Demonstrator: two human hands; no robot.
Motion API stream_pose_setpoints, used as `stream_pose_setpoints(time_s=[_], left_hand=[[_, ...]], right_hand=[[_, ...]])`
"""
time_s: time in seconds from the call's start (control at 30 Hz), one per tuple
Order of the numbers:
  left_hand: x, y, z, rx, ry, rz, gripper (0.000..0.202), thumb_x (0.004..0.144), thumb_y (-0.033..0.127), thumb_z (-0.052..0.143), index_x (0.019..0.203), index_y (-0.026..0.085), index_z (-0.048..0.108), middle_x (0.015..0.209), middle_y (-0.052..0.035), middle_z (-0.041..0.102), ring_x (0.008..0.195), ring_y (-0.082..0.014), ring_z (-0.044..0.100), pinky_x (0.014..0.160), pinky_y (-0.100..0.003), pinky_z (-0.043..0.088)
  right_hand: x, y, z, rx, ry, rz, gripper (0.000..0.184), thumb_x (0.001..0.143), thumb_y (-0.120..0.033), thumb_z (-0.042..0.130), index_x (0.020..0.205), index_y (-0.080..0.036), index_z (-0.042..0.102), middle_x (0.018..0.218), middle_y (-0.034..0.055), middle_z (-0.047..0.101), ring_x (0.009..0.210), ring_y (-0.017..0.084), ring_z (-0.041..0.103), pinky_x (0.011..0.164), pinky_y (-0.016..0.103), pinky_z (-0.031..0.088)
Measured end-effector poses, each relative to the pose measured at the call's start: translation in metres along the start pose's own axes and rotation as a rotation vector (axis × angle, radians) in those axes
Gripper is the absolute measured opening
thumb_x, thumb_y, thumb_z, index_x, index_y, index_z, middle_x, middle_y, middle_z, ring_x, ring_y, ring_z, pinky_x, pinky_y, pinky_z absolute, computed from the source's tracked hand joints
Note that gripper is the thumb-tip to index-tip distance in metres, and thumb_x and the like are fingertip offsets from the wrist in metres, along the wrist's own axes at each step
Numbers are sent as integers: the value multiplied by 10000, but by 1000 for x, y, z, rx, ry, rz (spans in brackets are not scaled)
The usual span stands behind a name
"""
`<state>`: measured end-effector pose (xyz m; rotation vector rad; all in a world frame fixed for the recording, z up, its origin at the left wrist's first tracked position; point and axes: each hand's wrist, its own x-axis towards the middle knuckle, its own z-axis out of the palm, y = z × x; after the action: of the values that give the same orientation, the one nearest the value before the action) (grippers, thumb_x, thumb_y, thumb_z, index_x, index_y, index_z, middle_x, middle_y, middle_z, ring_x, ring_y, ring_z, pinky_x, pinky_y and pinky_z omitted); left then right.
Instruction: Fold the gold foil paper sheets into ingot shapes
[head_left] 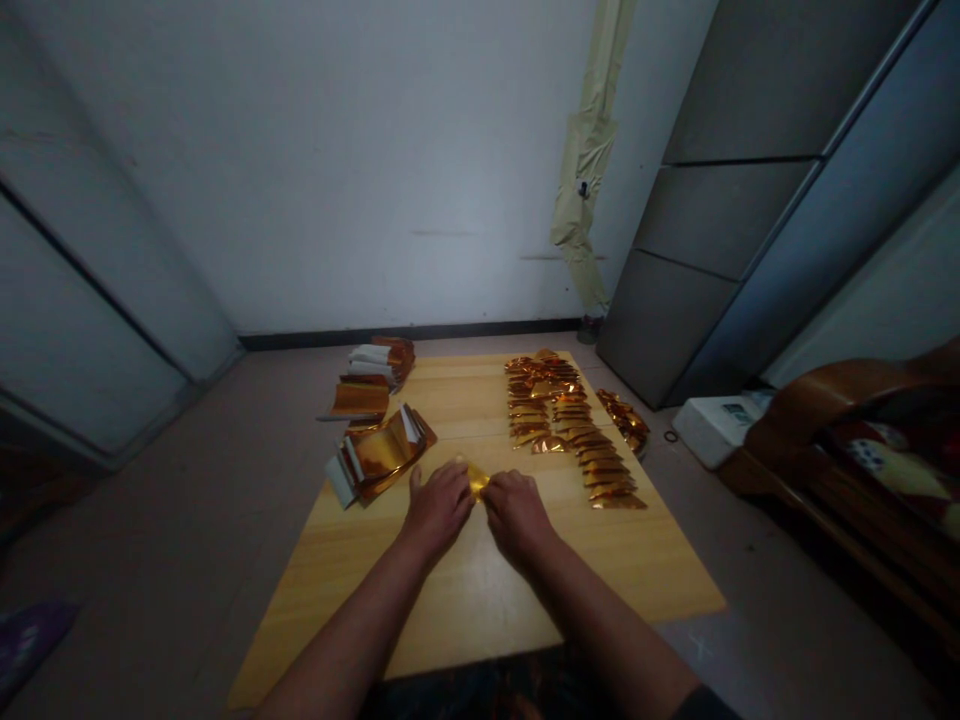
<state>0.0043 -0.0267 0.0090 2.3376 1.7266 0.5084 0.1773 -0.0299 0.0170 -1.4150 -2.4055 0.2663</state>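
Note:
Both my hands meet over the middle of a low wooden board (645, 570). My left hand (437, 505) and my right hand (516, 510) are closed on a small piece of gold foil paper (477, 479) pinched between their fingertips and pressed down on the board. To the left lies a fanned stack of flat gold foil sheets (379, 457). To the right, several folded gold foil pieces (574, 425) lie in rows.
More stacks of gold sheets (373, 378) lie at the board's far left corner. A grey cabinet (720, 230) stands at the back right, a white box (716, 425) at its foot, and wooden furniture (847, 440) at the right edge. A white wall is behind.

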Motion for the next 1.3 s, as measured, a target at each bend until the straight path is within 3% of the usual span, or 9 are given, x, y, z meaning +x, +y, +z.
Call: stream_pose_setpoints(time_s=[0.2, 0.33, 0.53, 0.63, 0.77, 0.97, 1.3], left_hand=[[-1, -4, 7, 5, 99, -15, 142, 864, 251, 538, 972, 254, 631, 1324, -61, 601, 1303, -282, 430, 1075, -618, 186], [-4, -2, 0, 40, 168, 10, 98, 859, 267, 557, 868, 247, 652, 1093, -56, 658, 1117, -253, 515, 961, -468, 326], [-1, 0, -6, 95, 58, 33, 196, 893, 200, 478, 826, 215, 661, 877, -61, 648, 910, -226, 545, 770, -370, 347], [-6, 2, -13, 125, 17, 63, 226, 912, 195, 441, 878, 213, 663, 908, -67, 666, 914, -225, 560, 789, -384, 344], [-22, 7, -21, 128, 43, 132, 220, 901, 239, 483, 1035, 269, 655, 1030, -55, 691, 1024, -241, 559, 932, -466, 307], [-39, 4, -12, 109, 68, 127, 330, 867, 280, 544, 1186, 333, 610, 1260, -39, 649, 1175, -284, 529, 1060, -570, 214], [-23, -21, -7, -4, -29, 68, 333, 880, 299, 532, 1191, 376, 621, 1357, -4, 595, 1314, -282, 443, 1083, -627, 180]], right_hand=[[-5, -11, 0, 2, -14, 10, 143, 872, -181, 542, 898, -217, 678, 974, 66, 614, 922, 208, 480, 765, 326, 303], [-6, -12, 0, 34, 18, -30, 124, 849, -191, 569, 925, -217, 663, 1091, 58, 606, 1028, 214, 459, 837, 338, 298], [-5, -12, -1, 78, -24, -55, 172, 865, -164, 534, 989, -223, 638, 1019, 44, 652, 966, 197, 481, 829, 330, 282], [-1, -5, -3, 115, -28, -89, 197, 868, -117, 511, 957, -229, 646, 958, 26, 666, 935, 181, 487, 810, 309, 280], [4, 8, -7, 98, -28, -125, 162, 884, -128, 513, 870, -212, 651, 929, 20, 666, 932, 177, 479, 794, 292, 287], [5, 14, -11, 69, -43, -177, 107, 908, -201, 550, 904, -215, 657, 995, 19, 648, 964, 175, 471, 813, 300, 296], [6, 17, -10, 46, -12, -216, 103, 914, -263, 574, 987, -240, 643, 1117, 22, 648, 1122, 194, 461, 914, 345, 257]])
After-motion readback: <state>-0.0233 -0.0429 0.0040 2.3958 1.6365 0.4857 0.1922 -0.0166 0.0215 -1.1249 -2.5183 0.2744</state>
